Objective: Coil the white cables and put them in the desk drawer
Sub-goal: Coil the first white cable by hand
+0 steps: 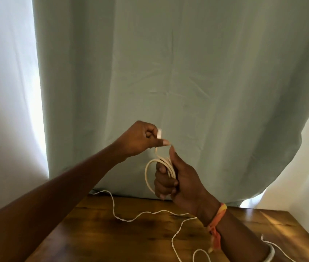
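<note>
Left forearm [36, 214]; wooden desk [97, 239], loose white cable [131, 220]; green curtain [187, 72] behind.

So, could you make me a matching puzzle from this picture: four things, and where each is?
1 white cable coil
2 white plug end
3 loose thin white cable
4 orange thread wristband

A lying on brown wooden desk
B tied round wrist of right hand
C gripped in right hand
D pinched in left hand

Pairs: 1-C, 2-D, 3-A, 4-B
</note>
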{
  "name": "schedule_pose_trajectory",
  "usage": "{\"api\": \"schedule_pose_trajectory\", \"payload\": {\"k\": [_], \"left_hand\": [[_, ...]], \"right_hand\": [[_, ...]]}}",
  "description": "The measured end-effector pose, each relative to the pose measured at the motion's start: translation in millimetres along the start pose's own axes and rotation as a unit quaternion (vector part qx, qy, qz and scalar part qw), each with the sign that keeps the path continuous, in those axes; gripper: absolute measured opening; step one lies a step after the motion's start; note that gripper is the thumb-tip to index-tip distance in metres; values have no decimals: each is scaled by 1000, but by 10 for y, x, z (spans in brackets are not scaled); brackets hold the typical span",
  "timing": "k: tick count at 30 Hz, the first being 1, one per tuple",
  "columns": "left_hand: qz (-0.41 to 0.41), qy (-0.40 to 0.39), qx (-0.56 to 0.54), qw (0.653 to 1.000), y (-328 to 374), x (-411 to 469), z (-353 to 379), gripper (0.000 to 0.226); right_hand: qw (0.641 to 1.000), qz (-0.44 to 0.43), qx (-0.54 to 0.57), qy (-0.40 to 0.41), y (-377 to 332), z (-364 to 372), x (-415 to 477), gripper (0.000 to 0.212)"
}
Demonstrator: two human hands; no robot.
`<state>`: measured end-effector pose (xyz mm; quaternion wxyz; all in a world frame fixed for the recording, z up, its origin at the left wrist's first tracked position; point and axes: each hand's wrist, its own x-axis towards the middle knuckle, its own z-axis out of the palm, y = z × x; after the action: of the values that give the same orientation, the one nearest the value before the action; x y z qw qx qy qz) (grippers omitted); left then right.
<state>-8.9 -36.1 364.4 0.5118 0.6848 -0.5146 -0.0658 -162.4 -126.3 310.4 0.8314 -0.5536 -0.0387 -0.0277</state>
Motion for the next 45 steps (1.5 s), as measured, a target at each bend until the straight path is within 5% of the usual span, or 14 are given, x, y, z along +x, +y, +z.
{"api": "schedule_pose_trajectory", "payload": {"k": [3,6,10,12,15,25,29,37,45], "left_hand": [[-42,-57,-50,996,-137,-58,111,28],[18,-36,-109,993,-140,-181,252,19],[6,-81,-337,938,-48,-373,426,64],[5,-118,-370,922,-53,-441,494,66],[13,-109,-263,958,-43,-470,560,35],[103,9,-166,981,-75,-648,823,54],[100,55,-136,984,-35,-547,839,40],[23,78,-104,991,-68,-516,877,32],[-1,109,-109,988,-98,-538,758,28]], "right_hand": [[1000,-21,-1,-7,-54,36,-46,50],[999,-32,21,1,-98,30,-66,44],[997,-56,59,4,-176,-18,-58,43],[994,-73,80,-8,-205,-57,-62,44],[991,-93,99,-18,-244,-127,-79,39],[981,-89,144,-92,-237,-230,-134,39],[985,-89,117,-86,-208,-244,-126,37],[994,-75,-64,40,-199,-172,-144,45],[926,-102,-273,241,-317,-87,-210,44]]}}
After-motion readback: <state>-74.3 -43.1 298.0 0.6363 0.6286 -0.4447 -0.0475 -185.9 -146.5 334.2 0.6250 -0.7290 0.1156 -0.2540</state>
